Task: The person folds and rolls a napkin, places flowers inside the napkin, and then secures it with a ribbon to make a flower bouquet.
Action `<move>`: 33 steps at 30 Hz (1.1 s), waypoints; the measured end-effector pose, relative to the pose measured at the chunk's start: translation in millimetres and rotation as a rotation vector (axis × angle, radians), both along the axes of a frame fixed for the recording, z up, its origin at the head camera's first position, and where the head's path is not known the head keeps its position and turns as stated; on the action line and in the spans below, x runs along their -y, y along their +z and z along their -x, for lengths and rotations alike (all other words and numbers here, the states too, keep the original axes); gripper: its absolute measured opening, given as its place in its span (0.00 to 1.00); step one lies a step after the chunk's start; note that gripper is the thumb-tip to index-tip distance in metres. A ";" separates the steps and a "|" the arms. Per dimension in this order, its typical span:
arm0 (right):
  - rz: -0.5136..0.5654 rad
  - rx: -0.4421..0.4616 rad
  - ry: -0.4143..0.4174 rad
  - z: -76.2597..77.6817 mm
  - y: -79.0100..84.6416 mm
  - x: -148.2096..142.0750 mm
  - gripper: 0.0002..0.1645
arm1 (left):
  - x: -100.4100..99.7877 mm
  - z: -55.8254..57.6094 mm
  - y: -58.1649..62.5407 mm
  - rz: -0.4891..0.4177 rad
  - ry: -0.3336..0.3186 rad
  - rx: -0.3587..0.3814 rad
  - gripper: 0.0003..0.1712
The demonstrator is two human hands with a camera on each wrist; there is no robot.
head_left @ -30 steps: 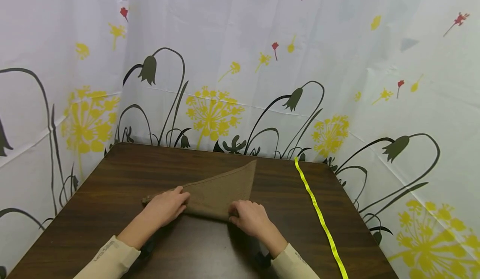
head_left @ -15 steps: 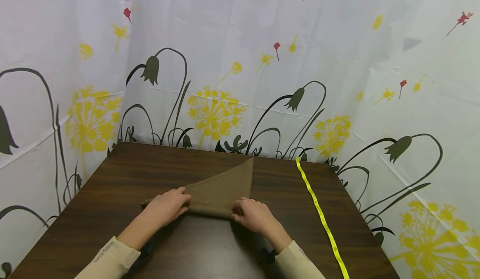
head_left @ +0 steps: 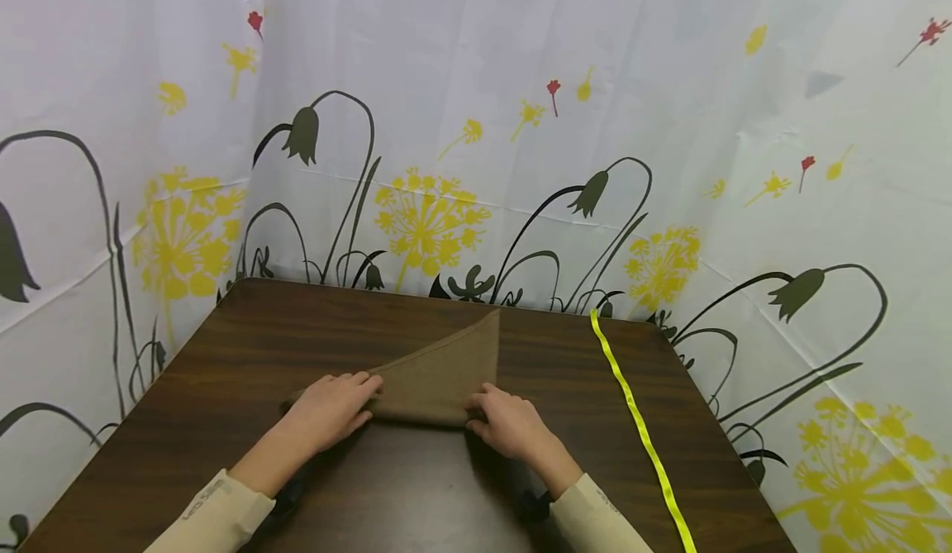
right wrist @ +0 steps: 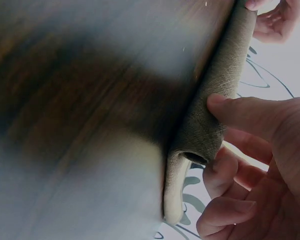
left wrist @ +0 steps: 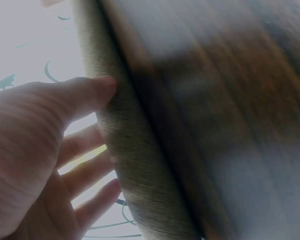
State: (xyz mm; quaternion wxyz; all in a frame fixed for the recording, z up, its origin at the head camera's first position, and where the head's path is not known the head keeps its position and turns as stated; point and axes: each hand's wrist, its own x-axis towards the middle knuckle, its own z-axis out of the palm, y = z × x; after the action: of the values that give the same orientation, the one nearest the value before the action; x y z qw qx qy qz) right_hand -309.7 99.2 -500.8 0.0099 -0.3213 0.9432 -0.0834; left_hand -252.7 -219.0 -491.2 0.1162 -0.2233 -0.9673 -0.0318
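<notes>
A brown cloth lies on the dark wooden table, its near edge rolled into a tube and its far corner pointing to the back of the table. My left hand grips the left part of the roll, covering some of the cloth. In the left wrist view, the thumb presses the near side of the roll and the fingers reach behind it. At the right end, my right hand pinches the roll between thumb and fingers. The right wrist view shows the tube's hollow end beside those fingers.
A yellow ribbon-like strip runs along the right side of the table, from the back edge toward the front. Behind and beside the table hangs a white curtain with a flower print.
My right hand has shifted slightly right and away along the roll. The near rolled edge has moved a little forward, and the cloth's far corner has drifted slightly left. My left hand has barely moved.
</notes>
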 end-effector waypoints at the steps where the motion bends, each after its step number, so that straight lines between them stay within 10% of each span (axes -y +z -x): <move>1: -0.001 0.005 -0.002 0.5 0.1 -0.4 0.16 | 0.3 0.0 -0.8 -0.002 -0.001 -0.017 0.19; 25: 0.023 -0.029 -0.001 11.6 -1.9 -5.9 0.19 | -9.5 11.2 -3.5 0.014 0.089 0.013 0.10; 33: 0.052 0.014 0.024 10.6 -6.0 -10.5 0.18 | -4.1 3.6 -5.0 0.023 0.042 -0.014 0.32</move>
State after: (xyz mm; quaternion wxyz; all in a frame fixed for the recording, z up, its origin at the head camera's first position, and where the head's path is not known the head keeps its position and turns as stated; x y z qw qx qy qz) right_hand -320.3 109.7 -506.8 0.0093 -0.3321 0.9368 -0.1099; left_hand -256.3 -214.8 -496.2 0.1213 -0.2045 -0.9712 -0.0166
